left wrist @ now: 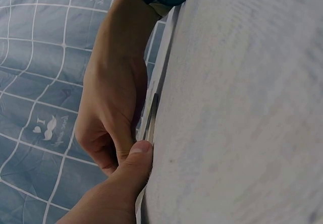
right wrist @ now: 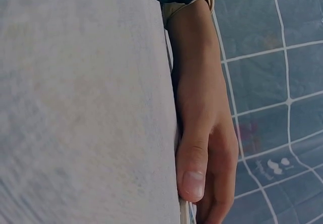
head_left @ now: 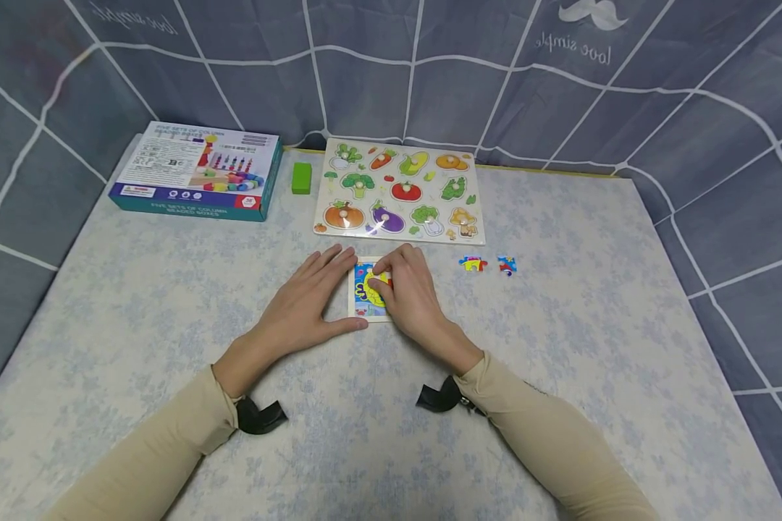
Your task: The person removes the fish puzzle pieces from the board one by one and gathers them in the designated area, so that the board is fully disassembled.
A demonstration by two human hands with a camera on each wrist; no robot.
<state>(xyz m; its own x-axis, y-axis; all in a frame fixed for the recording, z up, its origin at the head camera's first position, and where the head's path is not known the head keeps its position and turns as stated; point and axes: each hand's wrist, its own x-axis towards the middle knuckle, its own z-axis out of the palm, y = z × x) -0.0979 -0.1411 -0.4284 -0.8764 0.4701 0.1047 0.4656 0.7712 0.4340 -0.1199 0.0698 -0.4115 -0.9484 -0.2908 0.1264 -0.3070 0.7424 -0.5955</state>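
Observation:
A small square jigsaw puzzle (head_left: 360, 310), with a yellow figure on blue in a pale frame, lies flat on the table between the hands. My left hand (head_left: 303, 300) rests along its left side with straight fingers, index fingertip at the upper left corner and thumb at the bottom edge. Over the puzzle's right half, my right hand (head_left: 415, 289) pinches a puzzle piece (head_left: 389, 278) between bent thumb and index finger; the palm hides that side of the frame. Two loose pieces, a yellow and red one (head_left: 473, 264) and a blue and red one (head_left: 507, 265), lie to the right.
Behind the puzzle lies a vegetable peg board (head_left: 399, 189) with several knobbed pieces. A green block (head_left: 302, 179) is left of it, and a beaded-toy box (head_left: 197, 171) is at the back left. A grid-patterned curtain (head_left: 365, 87) hangs behind the patterned table (head_left: 593, 325).

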